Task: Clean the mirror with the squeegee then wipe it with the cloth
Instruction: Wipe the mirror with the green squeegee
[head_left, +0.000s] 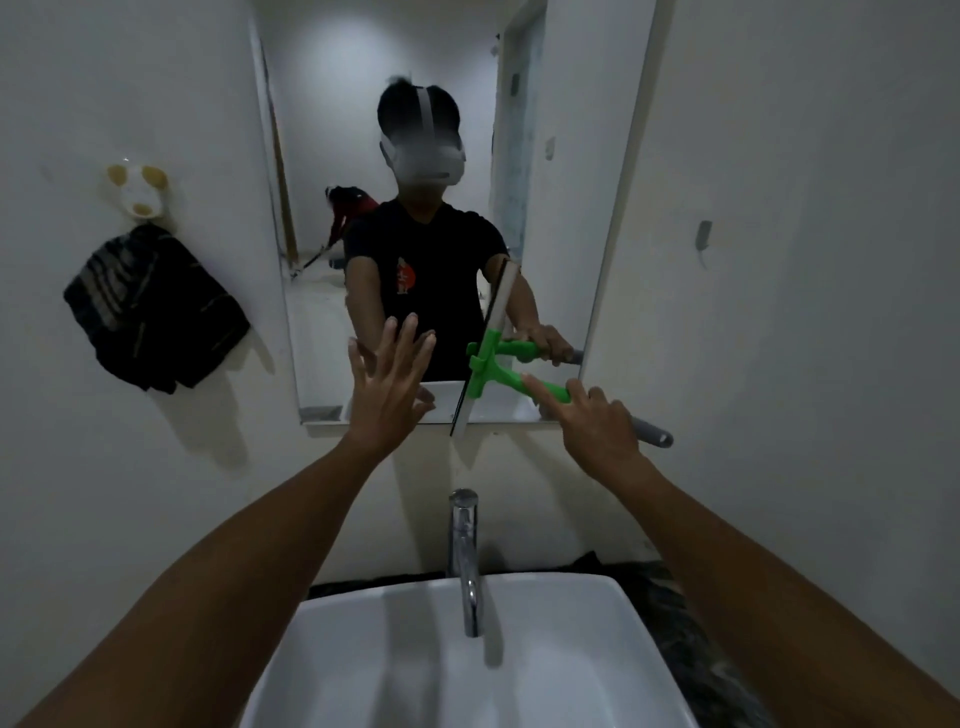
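1. The right grip was closed around the squeegee, fingers wrapped over its green handle and the forefinger stretched along the shaft toward the head.
2. The grey end of the handle stuck out behind that grip, to its right and slightly lower.
3. Ahead and to the left of the right grip, the squeegee's white blade stood almost upright, tilted a little, pressed to the mirror near its lower right part; the blade's bottom end reached past the mirror's lower edge.
4. The left grip was open, holding nothing, fingers spread and pointing up, palm toward the glass at the mirror's lower middle. Whether it touched the glass could not be told.
5. The blade stood between the two grips, just beside the left one's fingertips.
6. A dark striped cloth hung from a hook on the wall, well to the left of the left grip.
7. Below both grips, between the forearms, stood a chrome tap over a white sink.
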